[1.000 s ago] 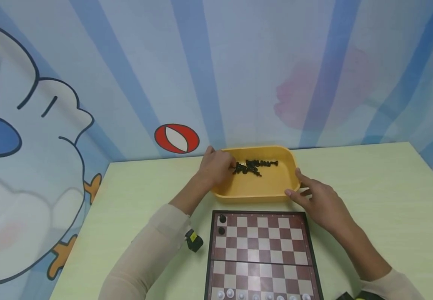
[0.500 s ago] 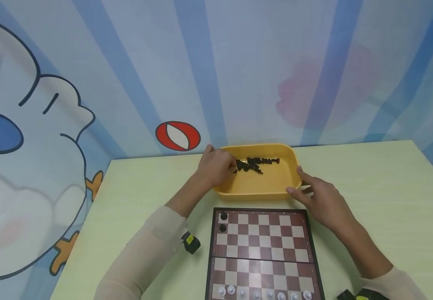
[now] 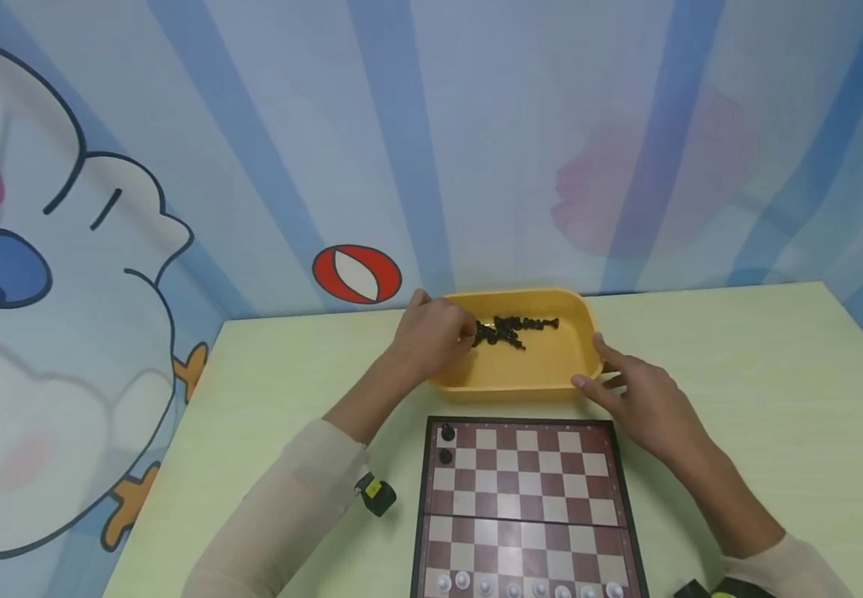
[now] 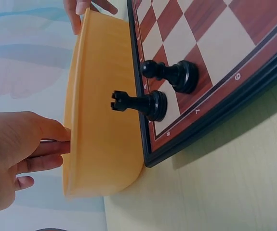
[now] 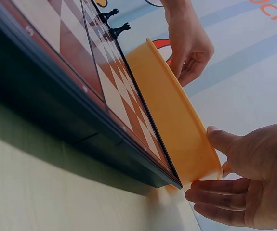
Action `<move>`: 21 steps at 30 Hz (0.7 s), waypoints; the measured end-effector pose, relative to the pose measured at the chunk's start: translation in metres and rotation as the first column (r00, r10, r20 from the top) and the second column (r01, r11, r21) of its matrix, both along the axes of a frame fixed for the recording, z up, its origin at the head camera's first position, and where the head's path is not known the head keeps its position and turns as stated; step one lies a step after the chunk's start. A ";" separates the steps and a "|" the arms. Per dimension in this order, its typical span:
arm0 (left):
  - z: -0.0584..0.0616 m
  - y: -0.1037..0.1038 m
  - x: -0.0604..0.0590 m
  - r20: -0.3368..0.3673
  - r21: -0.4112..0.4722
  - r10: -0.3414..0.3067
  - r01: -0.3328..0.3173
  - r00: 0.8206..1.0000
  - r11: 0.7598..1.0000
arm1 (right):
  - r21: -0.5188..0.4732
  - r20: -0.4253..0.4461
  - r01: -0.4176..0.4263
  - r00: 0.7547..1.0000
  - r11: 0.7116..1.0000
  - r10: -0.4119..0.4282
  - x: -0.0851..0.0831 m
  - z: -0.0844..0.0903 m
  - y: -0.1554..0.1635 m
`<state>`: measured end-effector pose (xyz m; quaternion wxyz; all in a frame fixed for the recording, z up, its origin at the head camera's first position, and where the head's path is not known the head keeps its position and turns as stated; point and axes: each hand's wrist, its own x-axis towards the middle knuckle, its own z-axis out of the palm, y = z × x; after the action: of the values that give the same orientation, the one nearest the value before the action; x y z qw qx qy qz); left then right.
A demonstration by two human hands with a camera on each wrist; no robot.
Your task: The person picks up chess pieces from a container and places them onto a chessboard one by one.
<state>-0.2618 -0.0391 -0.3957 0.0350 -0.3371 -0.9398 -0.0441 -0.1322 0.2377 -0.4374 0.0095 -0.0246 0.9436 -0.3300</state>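
head view gives me no brand to read; the only writing i can make out is in the wrist views, small edge numerals on the chessboard [image 4: 215,43] frame, a "7" and what looks like a "6" and a "9", too blurred to be sure of.

my left hand [image 3: 431,336] reaches over the left rim of the yellow tray [image 3: 543,374], its fingers curled down among the pile of black chess pieces [image 3: 509,330] lying just past its fingertips. whether the fingers pinch a piece i cannot tell; they are bunched close together and hide their own tips. in the left wrist view the fingers [image 4: 49,144] press against the tray's outer wall, thumb side up.

my right hand [image 3: 640,399] sits at the tray's right near corner. thumb [image 5: 225,139] rests on the rim while the other fingers [image 5: 215,195] lie straight and slightly spread under the corner, so the corner sits between thumb and fingers in a loose hold, not a tight clamp.

both forearms come in from below in pale sleeves, left one angled up and rightward, right one up and leftward, the wrists level with the table [image 3: 760,399].

just nearer than the fingers of both hands lies the board, its far edge touching the tray. two black pieces, a rook [image 4: 138,103] and a pawn [image 4: 169,74], stand on its far left squares, close to the left wrist. white pieces [image 3: 521,588] line the near row.
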 end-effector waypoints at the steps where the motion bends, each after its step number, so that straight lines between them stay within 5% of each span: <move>1: 0.000 0.000 0.002 -0.004 0.004 -0.005 0.005 1.000 1.000 | 0.000 0.001 0.000 1.000 1.000 0.000 0.000 0.000 0.000; 21: 0.008 -0.005 0.030 -0.026 0.074 -0.059 0.061 0.998 0.995 | -0.002 0.003 0.004 1.000 1.000 -0.004 0.000 -0.002 0.000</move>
<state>-0.2315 -0.0438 -0.3881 0.0572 -0.3641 -0.9265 -0.0762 -0.1322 0.2375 -0.4393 0.0100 -0.0223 0.9432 -0.3312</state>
